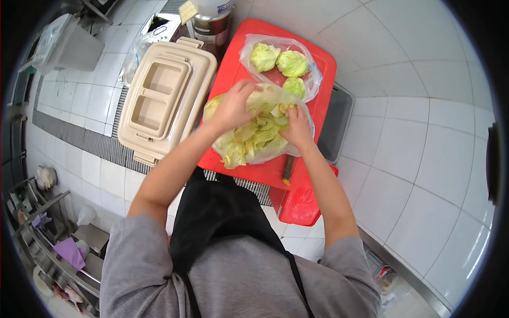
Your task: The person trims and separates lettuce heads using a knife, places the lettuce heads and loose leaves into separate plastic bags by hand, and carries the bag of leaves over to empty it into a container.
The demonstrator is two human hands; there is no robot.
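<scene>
On a red lid-like surface (324, 55) lies an opened clear plastic bag (273, 152) with loose, torn lettuce leaves (254, 135) inside. My left hand (237, 108) is over the bag's left side, slightly blurred, its thumb and fingers apart above the leaves. At the bag's right rim, my right hand (299, 127) has its fingers bent around a pale piece of lettuce (282, 109); the fingertips are partly hidden. Farther back, a second plastic bag (313, 80) holds 3 lettuce heads (292, 64). A knife (288, 169) with a dark blade and yellow end sticks out below the nearer bag.
To the left stands a beige lidded container (192, 100), with a metal pot (210, 33) behind it. A grey bin (343, 119) sits by the tiled wall (403, 153) at right. Metal racks (58, 254) hold cloths at lower left. Floor drains cross the tiles.
</scene>
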